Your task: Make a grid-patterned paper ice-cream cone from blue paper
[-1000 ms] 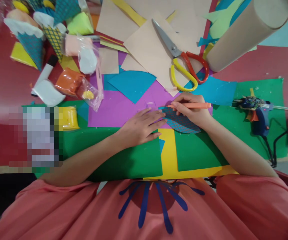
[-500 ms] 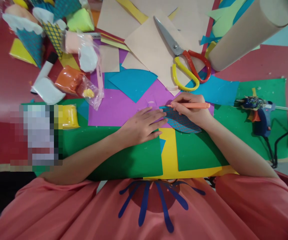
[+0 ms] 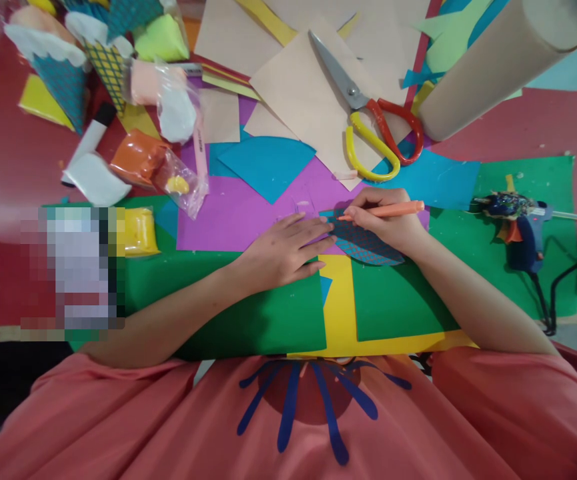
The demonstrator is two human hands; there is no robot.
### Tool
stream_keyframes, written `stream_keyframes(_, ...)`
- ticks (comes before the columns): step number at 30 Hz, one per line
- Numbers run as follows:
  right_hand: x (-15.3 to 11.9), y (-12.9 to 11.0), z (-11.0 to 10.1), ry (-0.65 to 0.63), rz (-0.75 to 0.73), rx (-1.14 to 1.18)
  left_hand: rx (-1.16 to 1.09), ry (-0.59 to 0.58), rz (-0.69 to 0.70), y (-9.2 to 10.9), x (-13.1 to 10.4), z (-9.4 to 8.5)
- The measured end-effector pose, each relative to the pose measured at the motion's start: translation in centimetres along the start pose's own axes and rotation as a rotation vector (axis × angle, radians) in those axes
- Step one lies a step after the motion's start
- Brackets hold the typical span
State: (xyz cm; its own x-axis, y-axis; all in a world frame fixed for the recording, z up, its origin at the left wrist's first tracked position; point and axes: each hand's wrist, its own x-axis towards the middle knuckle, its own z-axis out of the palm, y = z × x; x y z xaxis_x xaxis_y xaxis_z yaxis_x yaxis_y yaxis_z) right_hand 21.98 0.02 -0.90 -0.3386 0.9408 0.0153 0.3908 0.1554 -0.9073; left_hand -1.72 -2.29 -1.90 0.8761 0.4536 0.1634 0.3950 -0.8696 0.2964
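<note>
An orange felt-tip pen (image 3: 401,209) is pinched in my right hand (image 3: 388,223), its tip down on a blue paper piece (image 3: 368,243) covered with reddish crossing lines. My left hand (image 3: 285,250) lies flat with fingers outstretched, the fingertips at the left end of that piece. Beneath both are a purple sheet (image 3: 218,223) and green sheets (image 3: 248,307), with a yellow sheet (image 3: 341,293) showing between the green ones. Above my hands rests a plain blue fan-shaped piece (image 3: 271,163). My right hand hides part of the lined piece.
Large scissors (image 3: 355,100) with red and yellow handles lie open on beige paper. A glue gun (image 3: 523,227) with its cord sits at right, below a beige roll (image 3: 498,73). Wrapped clay packs (image 3: 141,160), a marker (image 3: 91,140) and decorated paper cones (image 3: 61,80) crowd the upper left.
My right hand has shifted the pen tip slightly downward on the lined blue piece, and the pen now slants up more at its rear. My left hand stays in place.
</note>
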Motion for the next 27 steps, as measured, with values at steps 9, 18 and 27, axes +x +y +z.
stream_keyframes(9,0.1,0.0,-0.1,-0.053,0.023,0.039,0.004,-0.012,-0.003,-0.1,0.0,0.0)
stream_keyframes(18,-0.1,-0.8,-0.7,0.126,0.090,0.219,0.012,-0.016,-0.049,0.0,-0.1,0.1)
stream_keyframes(27,-0.2,-0.3,-0.2,-0.014,0.038,0.062,0.006,0.018,-0.071,-0.2,-0.1,0.3)
